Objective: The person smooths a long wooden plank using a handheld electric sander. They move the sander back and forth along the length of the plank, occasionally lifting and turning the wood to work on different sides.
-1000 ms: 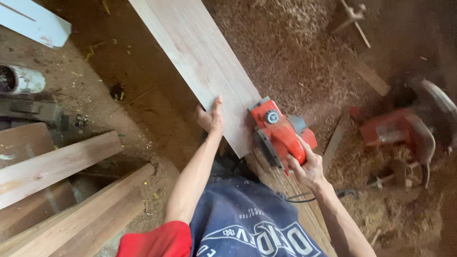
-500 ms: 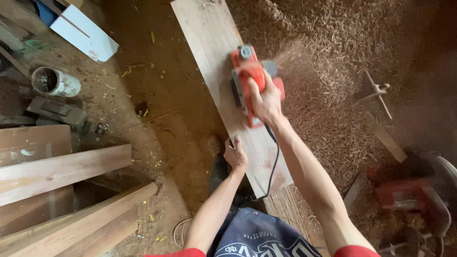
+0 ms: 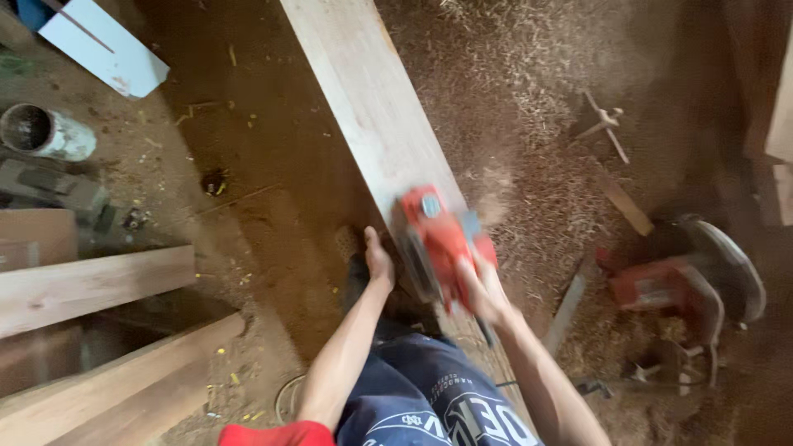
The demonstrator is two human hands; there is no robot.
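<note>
Electric planer [image 3: 438,241]: red-orange body, grey-blue side parts. Plank [image 3: 372,107] under it: pale pinkish-tan, faint lengthwise grain. Floor [image 3: 273,198]: dark brown dirt; wood shavings [image 3: 529,99] light tan. Circular saw [image 3: 686,281]: red with grey guard. Shorts [image 3: 429,405]: navy, white lettering. Sleeve [image 3: 264,434]: red. Offcut panel [image 3: 103,45]: pale blue-white, thin red line.

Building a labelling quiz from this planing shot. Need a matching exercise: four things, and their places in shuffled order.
Things:
1. red power planer
2. left hand
3. circular saw
4. grey can

Places:
A. lying on the shavings at the right
B. on the long plank, under the right hand
C. on the ground at the far left
D. at the plank's left edge, beside the planer

Pairs: 1-B, 2-D, 3-A, 4-C
</note>
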